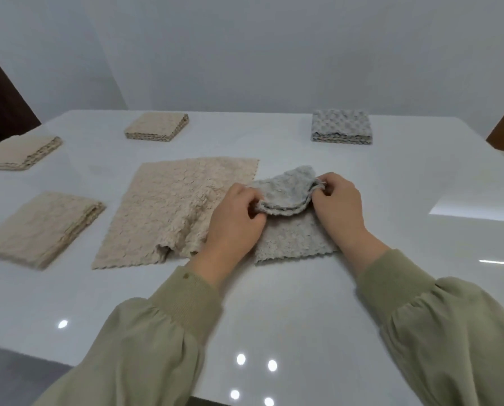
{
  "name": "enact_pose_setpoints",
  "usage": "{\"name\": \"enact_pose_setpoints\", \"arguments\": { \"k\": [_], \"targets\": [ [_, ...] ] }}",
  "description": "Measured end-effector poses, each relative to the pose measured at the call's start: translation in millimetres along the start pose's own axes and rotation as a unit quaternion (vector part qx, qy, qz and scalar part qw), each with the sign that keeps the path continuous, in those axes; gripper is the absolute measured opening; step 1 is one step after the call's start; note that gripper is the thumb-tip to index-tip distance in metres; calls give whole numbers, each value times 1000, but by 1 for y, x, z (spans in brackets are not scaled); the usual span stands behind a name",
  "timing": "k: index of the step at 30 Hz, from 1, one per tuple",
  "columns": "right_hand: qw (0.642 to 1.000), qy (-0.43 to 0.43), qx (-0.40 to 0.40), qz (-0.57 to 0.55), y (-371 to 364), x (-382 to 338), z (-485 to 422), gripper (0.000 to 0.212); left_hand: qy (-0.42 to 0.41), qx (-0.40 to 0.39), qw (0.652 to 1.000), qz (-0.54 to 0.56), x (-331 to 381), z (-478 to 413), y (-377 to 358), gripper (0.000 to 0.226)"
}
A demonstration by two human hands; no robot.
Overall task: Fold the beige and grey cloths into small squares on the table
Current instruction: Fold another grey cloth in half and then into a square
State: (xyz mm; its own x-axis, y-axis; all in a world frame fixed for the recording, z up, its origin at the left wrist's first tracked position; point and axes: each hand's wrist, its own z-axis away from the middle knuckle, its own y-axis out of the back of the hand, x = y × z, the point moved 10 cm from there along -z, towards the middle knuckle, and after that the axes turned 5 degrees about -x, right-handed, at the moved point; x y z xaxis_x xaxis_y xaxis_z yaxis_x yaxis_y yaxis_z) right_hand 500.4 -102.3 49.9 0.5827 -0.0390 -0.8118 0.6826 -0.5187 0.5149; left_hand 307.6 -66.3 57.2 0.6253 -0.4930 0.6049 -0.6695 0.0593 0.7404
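Mid-fold on grey cloth (291,238), far part lifted and doubled back toward near edge.

Pinching the layered edge w/ both: left hand (236,221) curled on left corner, right hand (337,206) curled on right corner, thumb & fingers closed on the fabric. Near half lying flat on counter (274,303), directly under and between both hands, touching the right edge of the flat beige cloth (171,212), maybe overlapping a bit. Prob. a 2nd or later fold, judging by several layers at the held edge. Next, prob.: lower held edge onto near scalloped edge, match corners, press flat; needs even pull on both sides so the soft pile does not bunch. Beige cloth not yet folded, w/ wrinkle near its front edge. Done by the look: beige squares (157,126) at left & far side, grey square (341,127) far right.
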Motion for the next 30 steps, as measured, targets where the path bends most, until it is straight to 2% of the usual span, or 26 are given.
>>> {"name": "enact_pose_setpoints", "arguments": {
  "k": [2,5,7,11,13,20,25,30],
  "targets": [
    [998,-1,-34,48,-8,1,5,13,-34,-41,995,-86,3,5,-10,13],
    [996,3,-30,87,-14,-3,4,11,-162,-20,965,-204,25,6,-16,17],
    [995,0,-9,98,-20,-6,-2,11,-177,-2,956,-233,25,-2,-13,23],
    [995,2,31,99,-38,-16,-15,14,-157,13,956,-247,3,-27,2,23],
    [993,13,30,116,-48,-22,-19,23,-128,16,959,-254,-15,-38,10,21],
    [980,98,-49,169,-89,-50,-27,30,-27,39,973,-228,-54,-49,33,11],
    [987,134,-18,82,-88,-64,-22,33,-7,44,971,-235,-66,-47,42,9],
    [997,40,11,-59,-61,-41,-17,34,-116,87,970,-195,-44,-30,42,14]
  ]
}}
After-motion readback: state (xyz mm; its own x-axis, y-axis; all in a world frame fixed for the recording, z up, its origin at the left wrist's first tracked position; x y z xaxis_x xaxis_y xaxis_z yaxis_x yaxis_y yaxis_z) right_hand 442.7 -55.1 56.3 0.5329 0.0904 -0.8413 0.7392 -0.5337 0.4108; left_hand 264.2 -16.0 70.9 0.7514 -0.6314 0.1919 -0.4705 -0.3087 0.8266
